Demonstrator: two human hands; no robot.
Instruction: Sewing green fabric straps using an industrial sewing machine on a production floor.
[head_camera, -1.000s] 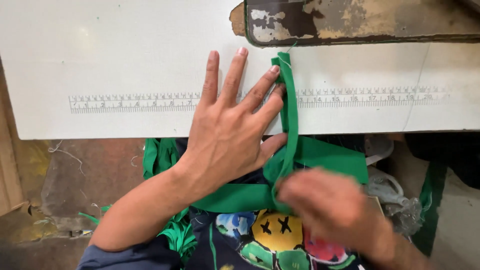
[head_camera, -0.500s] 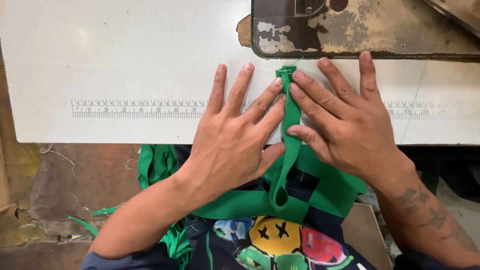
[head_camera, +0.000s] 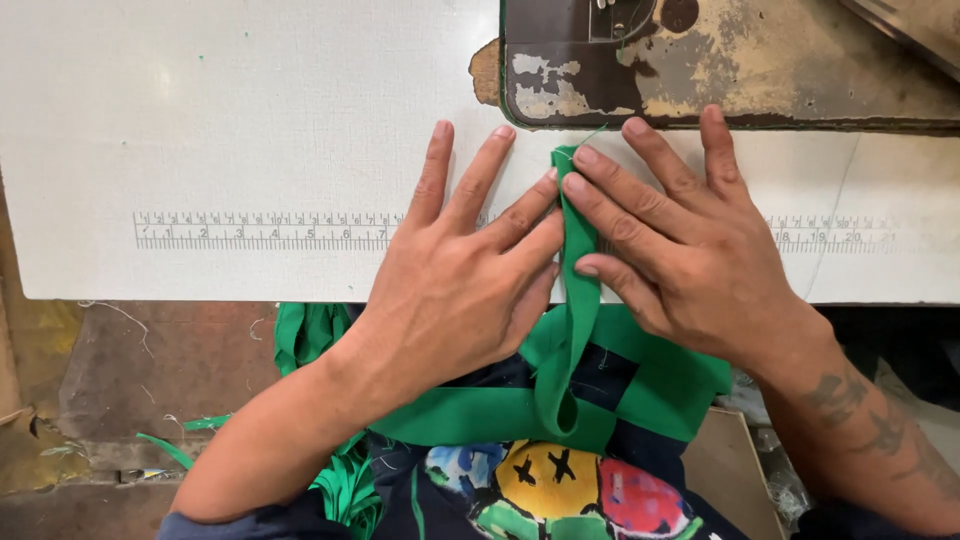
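Fingers of the left hand (head_camera: 455, 290) and right hand (head_camera: 680, 260) lie flat, pinning a folded green strap (head_camera: 575, 290) on the white surface (head_camera: 250, 130) before the sewing machine (head_camera: 720, 60), grasping nothing.

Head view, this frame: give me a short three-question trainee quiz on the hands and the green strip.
1. True or false: both hands lie flat on the white table, with the green strip between them.
2. Which hand's forearm bears a tattoo: A the left hand, B the right hand?
3. What is printed along the table under the fingers?

Key: 1 true. 2 B. 3 a ruler scale, running left to right and passing under both hands. The strip's far end points toward the worn sewing machine base; its near end loops back over green fabric at the table edge.
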